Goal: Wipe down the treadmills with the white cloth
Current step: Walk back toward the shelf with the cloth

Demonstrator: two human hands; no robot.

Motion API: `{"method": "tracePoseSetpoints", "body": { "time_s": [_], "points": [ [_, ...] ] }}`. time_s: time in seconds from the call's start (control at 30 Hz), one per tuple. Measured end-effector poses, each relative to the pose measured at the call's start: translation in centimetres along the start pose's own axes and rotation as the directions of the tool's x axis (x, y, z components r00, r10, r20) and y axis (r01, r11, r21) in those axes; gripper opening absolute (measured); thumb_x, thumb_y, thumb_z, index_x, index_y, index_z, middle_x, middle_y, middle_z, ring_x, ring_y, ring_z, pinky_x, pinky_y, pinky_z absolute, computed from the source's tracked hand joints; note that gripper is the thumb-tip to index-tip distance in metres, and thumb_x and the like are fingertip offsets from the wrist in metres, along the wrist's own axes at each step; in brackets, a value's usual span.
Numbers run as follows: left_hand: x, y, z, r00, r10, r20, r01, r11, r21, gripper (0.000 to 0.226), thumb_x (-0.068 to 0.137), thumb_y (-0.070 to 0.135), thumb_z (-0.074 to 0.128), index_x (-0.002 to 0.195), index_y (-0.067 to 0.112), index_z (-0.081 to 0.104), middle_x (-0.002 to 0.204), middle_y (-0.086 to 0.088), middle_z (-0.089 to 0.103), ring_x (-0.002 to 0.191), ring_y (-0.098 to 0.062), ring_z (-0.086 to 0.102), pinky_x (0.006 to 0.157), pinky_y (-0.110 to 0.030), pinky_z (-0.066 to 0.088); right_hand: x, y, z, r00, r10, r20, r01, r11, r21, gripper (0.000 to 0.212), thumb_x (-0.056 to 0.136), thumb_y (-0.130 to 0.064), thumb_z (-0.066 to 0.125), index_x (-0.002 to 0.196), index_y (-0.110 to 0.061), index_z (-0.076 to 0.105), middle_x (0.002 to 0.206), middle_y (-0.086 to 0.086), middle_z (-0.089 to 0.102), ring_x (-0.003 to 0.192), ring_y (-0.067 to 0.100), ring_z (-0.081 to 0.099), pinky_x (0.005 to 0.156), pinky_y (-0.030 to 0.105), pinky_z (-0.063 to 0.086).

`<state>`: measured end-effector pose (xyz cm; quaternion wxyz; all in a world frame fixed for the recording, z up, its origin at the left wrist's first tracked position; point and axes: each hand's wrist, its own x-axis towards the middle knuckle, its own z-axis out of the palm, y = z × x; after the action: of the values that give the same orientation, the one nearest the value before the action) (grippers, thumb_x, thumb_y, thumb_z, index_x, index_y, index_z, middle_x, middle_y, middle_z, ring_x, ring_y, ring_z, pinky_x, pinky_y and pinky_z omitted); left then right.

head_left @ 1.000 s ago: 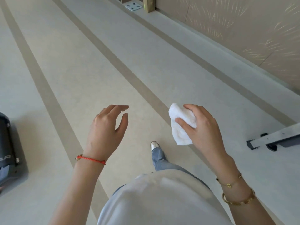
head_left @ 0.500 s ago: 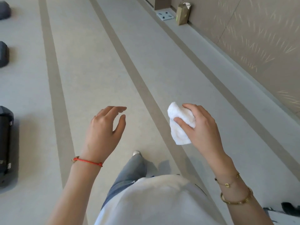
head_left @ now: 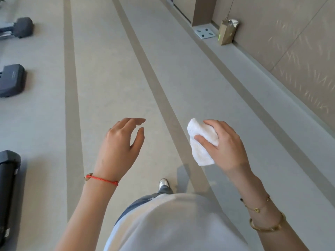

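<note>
A white cloth (head_left: 201,142), bunched and partly folded, is held in the air in front of the person's body, right of centre. The right hand (head_left: 224,145) has it in a loose grip, thumb pressed across the front and fingers curled behind, with the lower corner hanging free. The left hand (head_left: 119,145) floats alongside, well apart from the cloth, fingers relaxed and holding nothing. Below is pale floor (head_left: 112,84) with darker stripes running away into the distance, and one shoe (head_left: 163,183) stepping forward. Dark treadmill ends (head_left: 10,80) line the left edge; a brown paper bag (head_left: 226,33) stands by the far right wall. The cloth touches no treadmill, so wiping seems paused while the person walks. With so light a hold, the dangling cloth could slip and fall to the floor. Compared with half a second ago, the bag and machine ends appear nearer, and both hands look unchanged.
</note>
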<state>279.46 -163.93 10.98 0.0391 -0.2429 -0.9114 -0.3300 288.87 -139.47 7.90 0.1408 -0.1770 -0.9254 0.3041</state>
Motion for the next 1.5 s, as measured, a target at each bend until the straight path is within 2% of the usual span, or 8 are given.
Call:
{"method": "tracePoseSetpoints", "body": {
  "time_s": [0.13,0.53,0.93,1.13,1.5],
  "points": [
    [9.1,-2.5,0.0,1.000,0.008,0.011,-0.008,1.000,0.015,0.024,0.097,0.018,0.054,0.117,0.012,0.066,0.111,0.002,0.066,0.099,-0.019,0.064,0.086,-0.029,0.047,8.4,-0.7,1.6,1.000,0.014,-0.024,-0.013,1.000,0.017,0.038,0.086,-0.048,0.063,0.118,-0.027,0.058,0.108,-0.012,0.061,0.099,0.017,0.057,0.078,0.037,0.051],
    [35.0,-9.9,5.4,1.000,0.007,0.016,-0.007,1.000,0.009,0.023,0.095,0.012,0.058,0.115,0.009,0.067,0.107,-0.002,0.068,0.100,-0.022,0.065,0.086,-0.042,0.052,35.1,1.3,8.2,1.000,0.019,-0.005,-0.019,0.999,0.030,0.045,0.085,-0.053,0.058,0.121,-0.026,0.057,0.110,-0.009,0.062,0.102,0.017,0.057,0.080,0.035,0.049],
    [64.4,-14.0,7.9,0.996,-0.012,-0.092,0.014,1.000,0.023,0.022,0.094,0.012,0.059,0.114,0.013,0.068,0.106,0.002,0.069,0.097,-0.020,0.066,0.085,-0.043,0.054,67.1,1.1,10.6,0.998,-0.060,0.001,0.060,0.998,0.018,0.041,0.086,-0.051,0.063,0.120,-0.029,0.056,0.105,-0.013,0.061,0.096,0.015,0.056,0.074,0.033,0.049],
    [76.5,-18.0,10.1,0.996,-0.015,-0.087,0.017,1.000,0.025,0.022,0.093,0.010,0.060,0.113,0.011,0.069,0.105,0.000,0.070,0.095,-0.021,0.067,0.083,-0.041,0.054,79.1,1.9,14.4,0.998,-0.052,0.022,0.052,0.999,0.011,0.044,0.084,-0.054,0.060,0.120,-0.029,0.056,0.105,-0.014,0.061,0.097,0.013,0.056,0.074,0.028,0.045],
    [105.0,-26.6,12.3,0.996,0.073,-0.053,-0.072,0.997,0.017,0.022,0.093,0.011,0.059,0.113,0.011,0.068,0.105,-0.001,0.070,0.095,-0.022,0.067,0.082,-0.043,0.054,106.0,0.5,20.8,0.999,-0.004,-0.047,0.005,1.000,0.017,0.043,0.085,-0.054,0.060,0.121,-0.030,0.055,0.108,-0.015,0.060,0.100,0.013,0.056,0.077,0.033,0.049]
  ]
}}
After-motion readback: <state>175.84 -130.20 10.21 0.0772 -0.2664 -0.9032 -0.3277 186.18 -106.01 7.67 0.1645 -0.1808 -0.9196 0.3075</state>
